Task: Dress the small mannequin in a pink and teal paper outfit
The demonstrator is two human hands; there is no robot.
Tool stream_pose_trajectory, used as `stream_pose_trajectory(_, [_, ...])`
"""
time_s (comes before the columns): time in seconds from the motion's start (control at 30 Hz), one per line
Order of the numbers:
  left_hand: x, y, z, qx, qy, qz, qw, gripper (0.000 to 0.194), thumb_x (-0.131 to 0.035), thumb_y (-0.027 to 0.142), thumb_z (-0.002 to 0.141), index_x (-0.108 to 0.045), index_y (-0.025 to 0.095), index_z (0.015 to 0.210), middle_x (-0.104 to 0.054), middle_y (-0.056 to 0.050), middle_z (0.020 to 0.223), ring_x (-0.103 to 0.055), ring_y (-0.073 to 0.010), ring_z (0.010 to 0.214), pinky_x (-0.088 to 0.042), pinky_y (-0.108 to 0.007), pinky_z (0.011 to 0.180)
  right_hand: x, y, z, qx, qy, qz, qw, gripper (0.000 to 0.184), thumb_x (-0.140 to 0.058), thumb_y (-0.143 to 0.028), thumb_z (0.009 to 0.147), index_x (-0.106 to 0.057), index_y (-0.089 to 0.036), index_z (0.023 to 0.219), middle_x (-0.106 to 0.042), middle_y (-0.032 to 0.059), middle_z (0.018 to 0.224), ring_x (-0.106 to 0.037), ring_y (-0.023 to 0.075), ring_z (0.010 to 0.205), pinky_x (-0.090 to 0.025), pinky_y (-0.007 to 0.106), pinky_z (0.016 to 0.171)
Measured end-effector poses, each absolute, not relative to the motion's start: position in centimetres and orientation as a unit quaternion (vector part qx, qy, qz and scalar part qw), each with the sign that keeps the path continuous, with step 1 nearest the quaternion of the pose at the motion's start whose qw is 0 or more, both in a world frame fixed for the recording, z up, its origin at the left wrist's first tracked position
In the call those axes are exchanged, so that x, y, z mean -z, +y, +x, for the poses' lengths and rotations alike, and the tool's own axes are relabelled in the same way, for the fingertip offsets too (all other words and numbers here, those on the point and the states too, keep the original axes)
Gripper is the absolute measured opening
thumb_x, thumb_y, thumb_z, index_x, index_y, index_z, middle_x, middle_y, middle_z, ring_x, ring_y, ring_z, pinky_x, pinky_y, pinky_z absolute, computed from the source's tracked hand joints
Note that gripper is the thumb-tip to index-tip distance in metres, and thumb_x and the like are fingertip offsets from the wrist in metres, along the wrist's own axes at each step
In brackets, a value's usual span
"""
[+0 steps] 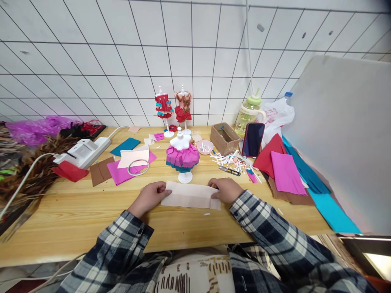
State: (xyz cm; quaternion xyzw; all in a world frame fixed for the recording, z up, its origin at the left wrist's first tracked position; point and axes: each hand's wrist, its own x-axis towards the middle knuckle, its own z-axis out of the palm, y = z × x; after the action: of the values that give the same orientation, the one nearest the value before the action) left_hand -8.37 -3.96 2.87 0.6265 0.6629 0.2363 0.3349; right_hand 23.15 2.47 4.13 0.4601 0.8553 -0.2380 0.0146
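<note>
Between my hands stretches a pale pink strip of crepe paper (189,196), low over the wooden table. My left hand (152,196) pinches its left end, thumb on top. At the other end, my right hand (226,190) grips the upper right corner. Just behind the strip stands a small white dress form (180,141) wearing a magenta ruffle (183,154) with a teal layer under it. Its round white base (185,177) is close to the strip's upper edge.
Two dressed mini forms (164,106) stand by the tiled wall. To the right are a cardboard box (225,140), paper scraps, thread snips (229,170), a phone (253,139) and a drink bottle (249,116). Coloured paper, a ring (138,174) and a power strip (84,152) lie left.
</note>
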Motion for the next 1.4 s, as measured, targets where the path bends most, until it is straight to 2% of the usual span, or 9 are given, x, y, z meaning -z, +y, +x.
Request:
stream_pose_trajectory(0.17, [-2.2,-3.2,-9.2,-0.23,0.671,0.637,0.302,0.039,-0.062,0.053,0.072,-0.049,0.021,0.056,-0.046,0.005,0.051,-0.044,-0.0138,0.052,-0.031,-0.024,0.051,-4.1,3.5,23.6,0.218,0.863,0.456,0.007,0.02,-0.071,-0.03,0.077,-0.07,-0.023,0.096,-0.071,0.0034,0.094,-0.063,0.02,0.087,-0.038,0.028,0.071])
stream_pose_trajectory(0.27, [-2.3,-3.1,-9.8,-0.227,0.659,0.655,0.29,0.034,-0.062,0.052,0.074,-0.056,0.021,0.059,-0.051,0.004,0.052,-0.047,-0.0151,0.054,-0.034,-0.024,0.053,-3.7,3.6,24.0,0.216,0.872,0.44,-0.006,0.018,-0.07,-0.03,0.079,-0.071,-0.022,0.095,-0.069,0.0044,0.093,-0.062,0.0198,0.088,-0.039,0.028,0.074])
stream_pose_trajectory(0.43, [-2.2,-2.9,-10.2,-0.225,0.64,0.687,0.262,0.029,-0.068,0.048,0.07,-0.073,0.023,0.083,-0.07,-0.003,0.075,-0.059,-0.0208,0.074,-0.043,-0.029,0.071,-3.0,3.2,24.4,0.222,0.879,0.42,-0.033,0.021,-0.069,-0.027,0.081,-0.07,-0.019,0.099,-0.068,0.0056,0.094,-0.062,0.0186,0.086,-0.041,0.027,0.076])
stream_pose_trajectory(0.6, [-2.0,-2.8,-10.5,-0.225,0.559,0.761,0.242,0.02,-0.064,0.043,0.078,-0.073,0.024,0.077,-0.074,-0.006,0.084,-0.063,-0.0224,0.086,-0.043,-0.034,0.086,-2.5,3.0,24.9,0.232,0.889,0.39,-0.058,0.013,-0.065,-0.021,0.084,-0.069,-0.02,0.096,-0.068,0.003,0.091,-0.061,0.0167,0.086,-0.041,0.027,0.077])
stream_pose_trajectory(0.77, [-1.8,-3.3,-10.8,-0.22,0.502,0.808,0.215,0.013,-0.061,0.031,0.08,-0.072,0.025,0.081,-0.075,-0.005,0.088,-0.064,-0.0223,0.093,-0.041,-0.037,0.092,-1.4,2.7,26.0,0.219,0.907,0.348,-0.094,0.021,-0.053,-0.024,0.094,-0.068,-0.021,0.107,-0.068,0.0068,0.099,-0.06,0.0188,0.096,-0.042,0.031,0.087])
stream_pose_trajectory(0.9, [-1.5,-3.9,-11.0,-0.195,0.494,0.831,0.168,0.024,-0.052,0.02,0.082,-0.073,0.027,0.092,-0.075,-0.004,0.095,-0.062,-0.0224,0.098,-0.037,-0.039,0.095,-0.6,2.1,26.6,0.151,0.928,0.326,-0.103,0.032,-0.041,-0.026,0.099,-0.067,-0.023,0.118,-0.065,0.0087,0.092,-0.058,0.0204,0.09,-0.043,0.033,0.083])
stream_pose_trajectory(1.1, [-1.7,-4.2,-11.0,-0.177,0.475,0.853,0.122,0.032,-0.052,0.018,0.083,-0.075,0.033,0.099,-0.075,-0.003,0.098,-0.059,-0.0235,0.099,-0.034,-0.043,0.095,-0.3,1.6,27.0,0.045,0.955,0.29,-0.054,0.039,-0.041,-0.019,0.098,-0.061,-0.035,0.128,-0.062,0.0059,0.092,-0.053,0.0189,0.086,-0.039,0.031,0.077])
stream_pose_trajectory(1.27, [-2.2,-4.2,-10.8,-0.164,0.449,0.876,0.066,0.033,-0.05,0.015,0.085,-0.073,0.032,0.1,-0.074,-0.002,0.098,-0.059,-0.0228,0.099,-0.035,-0.044,0.094,0.3,1.6,27.0,-0.051,0.97,0.22,-0.094,0.032,-0.044,-0.021,0.099,-0.062,-0.028,0.125,-0.062,0.0045,0.087,-0.05,0.0174,0.08,-0.035,0.031,0.07])
stream_pose_trajectory(1.4, [-2.6,-4.2,-10.8,-0.133,0.437,0.888,0.058,0.037,-0.046,0.011,0.085,-0.072,0.03,0.104,-0.069,-0.004,0.104,-0.058,-0.0209,0.099,-0.039,-0.04,0.091,0.1,1.6,26.9,-0.101,0.973,0.167,-0.122,0.026,-0.047,-0.02,0.098,-0.062,-0.022,0.119,-0.062,0.0042,0.085,-0.049,0.0169,0.078,-0.033,0.031,0.069])
